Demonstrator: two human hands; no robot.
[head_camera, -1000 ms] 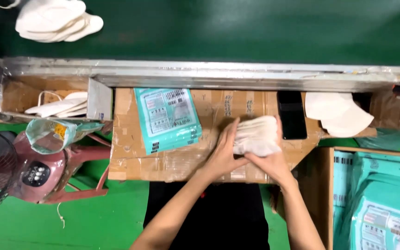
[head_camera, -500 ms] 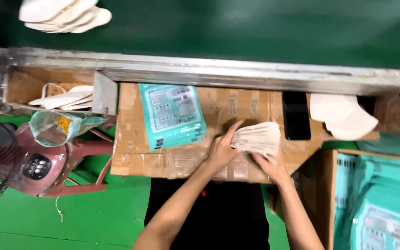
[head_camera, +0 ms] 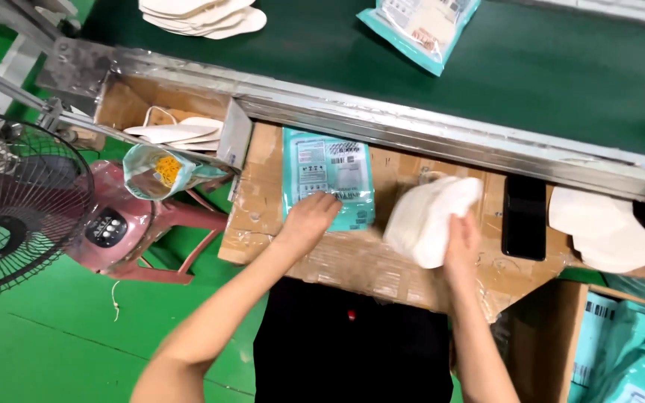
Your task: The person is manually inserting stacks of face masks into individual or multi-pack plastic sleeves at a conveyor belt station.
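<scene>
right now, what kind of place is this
Most likely a factory packing line. A green conveyor belt carries white mask stacks and a teal pouch; at the cardboard bench, the right hand holds white masks, the left hand touches a flat teal pouch.

Both forearms (head_camera: 210, 321) are bare, with no sleeves, gloves, watch or rings showing. A black apron or garment (head_camera: 352, 351) covers the front, bearing one small red mark (head_camera: 350, 315).
</scene>
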